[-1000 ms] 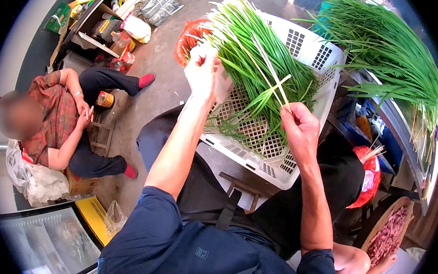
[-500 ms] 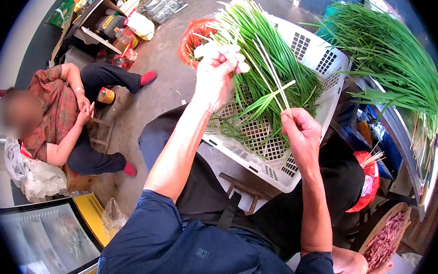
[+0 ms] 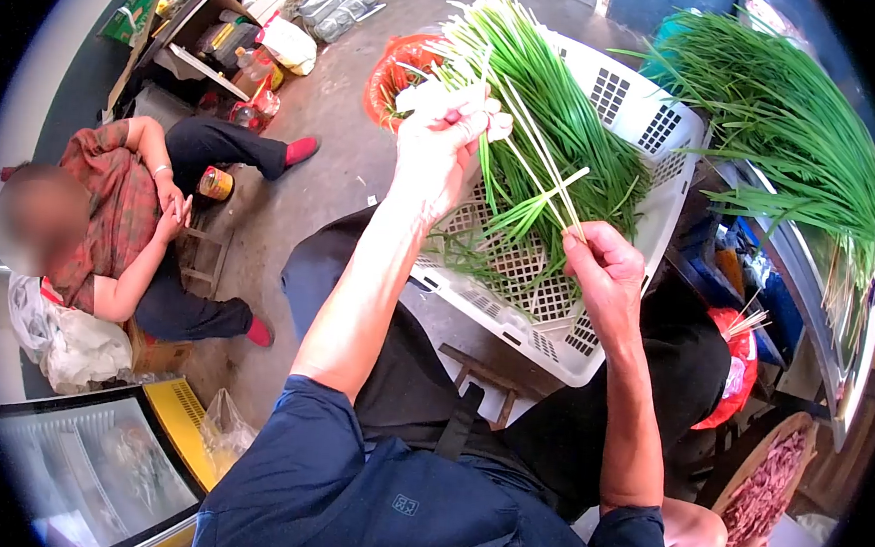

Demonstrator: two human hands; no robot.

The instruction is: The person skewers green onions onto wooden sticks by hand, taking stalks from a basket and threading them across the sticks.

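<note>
Garlic chives: a loose bundle (image 3: 591, 133) is laid in the white plastic crate (image 3: 514, 327), ahead of the hands, its long axis slanted, pale ends pointed far left, green leaves spread near right.
Pale stalks: and here a few (image 3: 543, 158) are held out over the crate, slanted away and leftward, crossed by a green leaf.
Right hand: the near ends of those stalks are pinched between thumb and fingers (image 3: 606, 274).
Left hand: fingers are bent, washed out by glare (image 3: 440, 148); whether anything is gripped cannot be told.
Gap: the hands are held apart; the stalks' far ends are aimed towards the left, the hand nearer the bundle's pale ends.
Red-lined container: placed just beyond the left hand (image 3: 397, 76).
Desk: a second chive heap (image 3: 787, 124) is spread over the desk (image 3: 807, 286), off right.
</note>
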